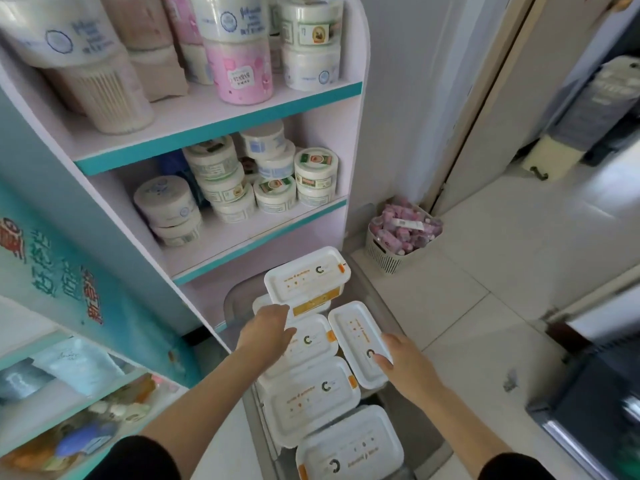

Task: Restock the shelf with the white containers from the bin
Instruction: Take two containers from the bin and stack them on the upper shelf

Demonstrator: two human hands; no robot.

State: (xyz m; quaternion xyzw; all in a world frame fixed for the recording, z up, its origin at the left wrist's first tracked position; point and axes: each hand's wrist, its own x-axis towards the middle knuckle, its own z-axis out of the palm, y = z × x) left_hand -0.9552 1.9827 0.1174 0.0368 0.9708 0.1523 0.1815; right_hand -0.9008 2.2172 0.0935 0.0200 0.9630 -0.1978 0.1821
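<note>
Right hand grips the near end of a white rectangular plastic container with orange print. Its thumb presses on the lid and its fingers go out of sight past the right edge. Left hand lies palm down, touching the near corner of a second, tilted white container; whether it grips cannot be told. Both lie on more white containers stacked in a translucent grey plastic bin, below the pale pink shelf unit with teal edging.

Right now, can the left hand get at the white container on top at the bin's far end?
Probably yes: the left hand is at the near edge of that top container, which lies uncovered on the pile.
</note>
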